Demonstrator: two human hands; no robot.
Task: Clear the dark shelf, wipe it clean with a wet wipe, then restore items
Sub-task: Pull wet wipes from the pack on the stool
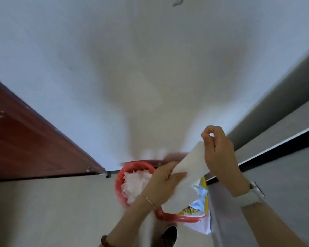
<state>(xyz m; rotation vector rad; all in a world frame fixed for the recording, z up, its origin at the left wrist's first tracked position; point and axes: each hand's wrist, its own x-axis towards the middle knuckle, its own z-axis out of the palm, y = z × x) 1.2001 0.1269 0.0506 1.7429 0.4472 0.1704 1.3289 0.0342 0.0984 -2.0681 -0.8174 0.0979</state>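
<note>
A white wet wipe (187, 177) is stretched between both hands above a red waste bin (125, 173). My left hand (161, 182) grips its lower part, fingers wrapped around the sheet. My right hand (216, 150) pinches its upper corner between thumb and fingers. The bin holds crumpled white tissue (134, 182) and a yellow and blue wrapper (202, 196). The dark shelf is out of view.
A dark red wooden door (29, 143) stands at the left. A grey wall panel with a black strip (282, 148) runs along the right. A white wall fills the top. The bin stands on a light floor (52, 211), and a dark shoe (169, 234) shows below.
</note>
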